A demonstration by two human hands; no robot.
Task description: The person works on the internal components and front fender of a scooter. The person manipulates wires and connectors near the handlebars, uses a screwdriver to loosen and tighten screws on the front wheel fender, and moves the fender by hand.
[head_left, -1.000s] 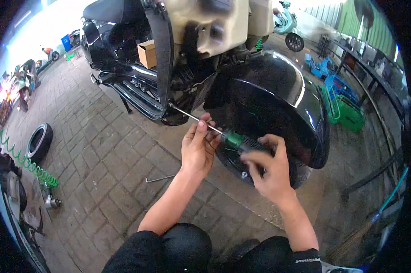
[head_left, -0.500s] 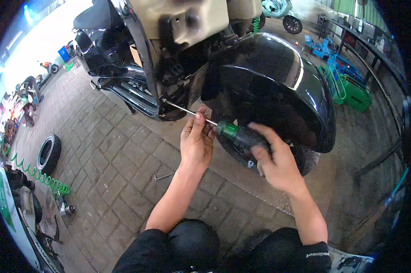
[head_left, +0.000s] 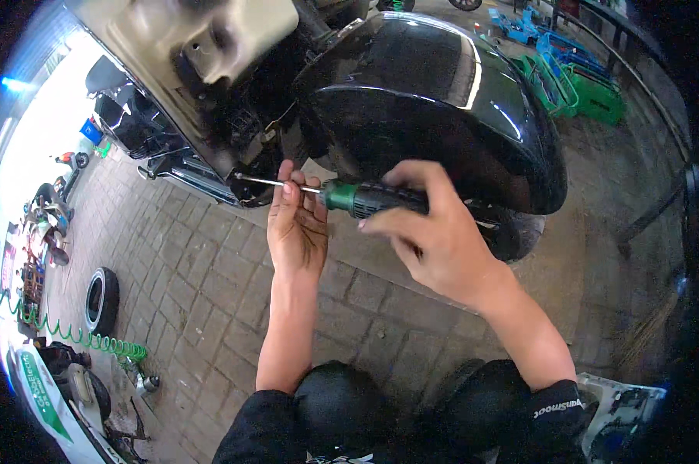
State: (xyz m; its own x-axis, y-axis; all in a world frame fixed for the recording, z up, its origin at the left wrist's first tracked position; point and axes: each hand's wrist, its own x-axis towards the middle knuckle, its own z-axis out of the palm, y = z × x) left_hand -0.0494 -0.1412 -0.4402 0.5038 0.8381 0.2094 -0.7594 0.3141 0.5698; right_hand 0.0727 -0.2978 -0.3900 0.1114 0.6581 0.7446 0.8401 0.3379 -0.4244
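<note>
A screwdriver (head_left: 340,196) with a green and black handle and a long thin metal shaft lies almost level in front of me. My left hand (head_left: 297,236) pinches the shaft between thumb and fingers, just ahead of the handle. Around the back of the handle curls my right hand (head_left: 454,243), its fingers loosely spaced along the grip. The shaft's tip meets the lower edge of the scooter's dark front body (head_left: 222,151); the exact spot it touches is too small to make out. Right of the tip is the glossy black front fender (head_left: 411,66), above the wheel. A beige inner panel (head_left: 245,46) rises overhead.
On the paved floor (head_left: 187,301) at left lie a loose tyre (head_left: 102,300) and a coiled green air hose (head_left: 125,348) with an air tool (head_left: 147,382). Green (head_left: 597,104) and blue metal stands (head_left: 562,58) are at the far right. A white panel (head_left: 624,410) sits near my right elbow.
My view has shifted, so the scooter sits further left and higher. Both hands stay on the screwdriver, which is now more level. My right hand's fingers have changed position around the handle.
</note>
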